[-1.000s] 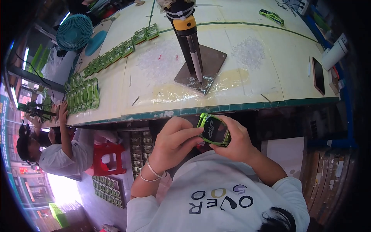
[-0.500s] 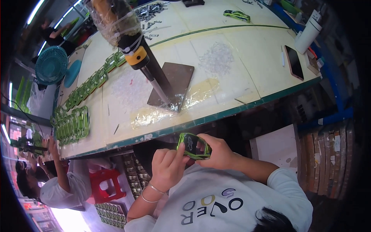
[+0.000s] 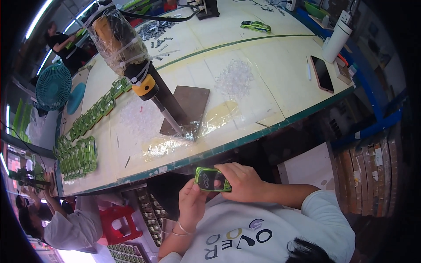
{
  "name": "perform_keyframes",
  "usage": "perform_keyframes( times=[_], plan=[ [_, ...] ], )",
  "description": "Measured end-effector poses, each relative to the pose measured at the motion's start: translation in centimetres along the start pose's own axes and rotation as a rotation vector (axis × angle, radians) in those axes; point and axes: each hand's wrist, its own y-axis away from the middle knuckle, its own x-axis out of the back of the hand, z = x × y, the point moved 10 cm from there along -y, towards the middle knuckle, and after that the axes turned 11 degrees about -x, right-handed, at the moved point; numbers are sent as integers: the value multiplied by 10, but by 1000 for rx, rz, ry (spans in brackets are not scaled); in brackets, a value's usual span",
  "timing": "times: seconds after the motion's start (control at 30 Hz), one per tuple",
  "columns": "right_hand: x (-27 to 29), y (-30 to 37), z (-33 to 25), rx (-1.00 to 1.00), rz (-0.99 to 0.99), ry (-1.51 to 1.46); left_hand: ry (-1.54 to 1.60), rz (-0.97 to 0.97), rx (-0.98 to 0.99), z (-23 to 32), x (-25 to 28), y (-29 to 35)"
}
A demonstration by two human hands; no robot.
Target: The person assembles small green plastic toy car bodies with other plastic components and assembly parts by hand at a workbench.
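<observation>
A lime-green toy car body [image 3: 212, 189] with a dark see-through panel is held in front of my chest, below the table's near edge. My right hand [image 3: 242, 182] wraps around its right end, with fingers over the upper rim. At its left end, the fingers and thumb of my left hand [image 3: 192, 202] pinch the green edge. A fingertip shows through the panel. Just beyond, a tool with a yellow collar [image 3: 145, 87] and metal shaft stands over a brown base plate [image 3: 189, 103]. Small clear plastic pieces [image 3: 235, 79] lie heaped to its right.
Green car bodies [image 3: 79, 160] stand in rows along the table's left. Another green toy car [image 3: 255, 27] sits far back, near scattered dark parts [image 3: 155, 30]. A phone [image 3: 322, 73] and white bottle [image 3: 337, 37] are at right. A co-worker [image 3: 72, 223] sits left by a red stool [image 3: 118, 223].
The car body has tilted, turning its dark panel more toward view. My left index finger has come off the panel, and that hand now grips the left edge. The whole view has shifted slightly.
</observation>
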Motion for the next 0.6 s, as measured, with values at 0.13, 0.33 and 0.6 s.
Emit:
perform_keyframes(
  times=[0.13,0.33,0.6],
  plan=[
    [-3,5,0,-53,-65,69,76,3,14,-4,-7,5],
    [-9,1,6,-77,-238,127,100,71,40,-22,8,5],
    [84,-119,72,-33,349,229,141,28,160,-31,6,8]
  ],
)
